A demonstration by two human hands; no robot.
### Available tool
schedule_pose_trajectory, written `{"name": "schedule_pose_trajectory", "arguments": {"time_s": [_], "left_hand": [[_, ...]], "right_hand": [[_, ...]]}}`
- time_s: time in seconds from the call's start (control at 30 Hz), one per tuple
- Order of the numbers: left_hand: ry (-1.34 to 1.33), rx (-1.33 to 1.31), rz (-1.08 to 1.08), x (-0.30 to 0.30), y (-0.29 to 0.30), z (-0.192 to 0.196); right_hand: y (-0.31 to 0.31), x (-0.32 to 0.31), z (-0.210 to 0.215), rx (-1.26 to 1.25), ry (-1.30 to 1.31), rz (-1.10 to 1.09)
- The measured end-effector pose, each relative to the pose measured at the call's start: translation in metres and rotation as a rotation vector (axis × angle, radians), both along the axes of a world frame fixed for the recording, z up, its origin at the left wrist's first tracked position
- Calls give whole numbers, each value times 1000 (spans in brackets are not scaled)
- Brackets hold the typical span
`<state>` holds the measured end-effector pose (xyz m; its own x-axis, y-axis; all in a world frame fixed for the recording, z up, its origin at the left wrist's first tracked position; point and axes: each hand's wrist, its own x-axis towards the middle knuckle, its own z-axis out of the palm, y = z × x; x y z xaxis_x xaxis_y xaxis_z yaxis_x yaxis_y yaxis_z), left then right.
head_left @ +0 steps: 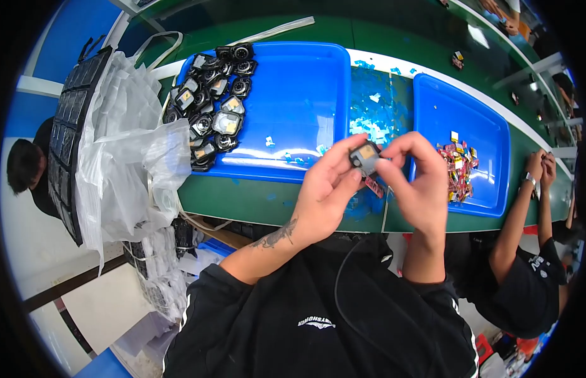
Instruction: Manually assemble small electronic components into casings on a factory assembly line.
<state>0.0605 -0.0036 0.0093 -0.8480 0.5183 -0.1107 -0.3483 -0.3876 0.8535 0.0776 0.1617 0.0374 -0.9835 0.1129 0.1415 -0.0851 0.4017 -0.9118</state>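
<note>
Left hand and right hand pinch small square black part above green worktop; sticker-handling step, judging by grip; next needs fine fingertip control.

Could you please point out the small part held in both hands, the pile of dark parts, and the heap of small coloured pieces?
small part (366, 157): head view, its pale face.
pile of dark parts (211, 104): head view, pile's middle.
heap of small coloured pieces (458, 169): head view, heap's centre.
</note>
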Motion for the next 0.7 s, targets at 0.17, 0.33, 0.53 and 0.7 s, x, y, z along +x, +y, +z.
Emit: {"name": "schedule_pose_trajectory", "arguments": {"time_s": [0.17, 0.33, 0.53, 0.7], "left_hand": [[-83, 174, 106, -5, 3, 2], [401, -350, -16, -5, -8, 8], [1059, -640, 238, -11, -12, 12], [1051, -619, 196, -9, -17, 14]], "right_hand": [[15, 10, -3, 29, 133, 97], [3, 20, -7, -360, -5, -24], [6, 24, -5, -670, -98, 78], [14, 22, -5, -700, -194, 160]]}}
